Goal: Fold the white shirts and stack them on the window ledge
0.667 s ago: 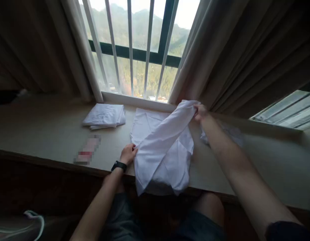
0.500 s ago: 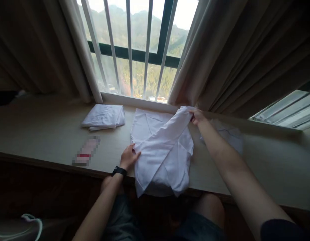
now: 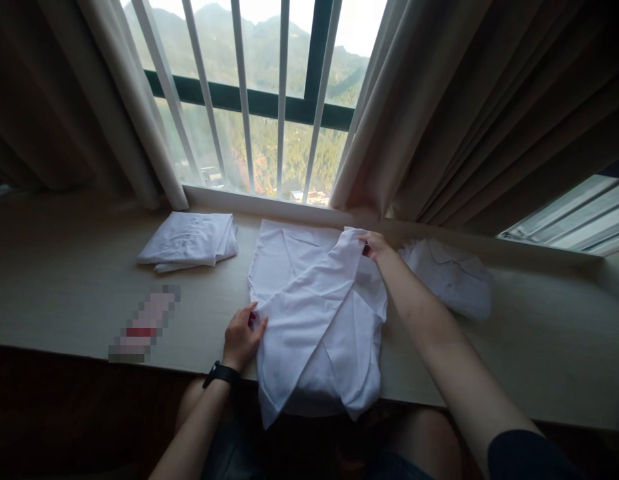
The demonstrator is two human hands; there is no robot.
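Note:
A white shirt (image 3: 319, 327) lies spread on the wide beige window ledge (image 3: 64, 293), its lower edge hanging over the front. One side panel is folded diagonally across it. My right hand (image 3: 372, 243) pinches the far end of that folded panel near the window, low against the shirt. My left hand (image 3: 242, 337), with a black watch on the wrist, rests flat with fingers apart on the shirt's left edge, pressing the near end of the fold.
A folded white garment (image 3: 189, 241) sits to the left on the ledge. A crumpled white garment (image 3: 452, 273) lies to the right. A blurred small object (image 3: 143, 325) is near the front left edge. Curtains (image 3: 439, 120) flank the barred window (image 3: 259, 100).
My right hand has lowered the lifted panel from above the ledge down onto the shirt. My left hand has gone from gripping the edge to lying flat on it. The view shifted slightly.

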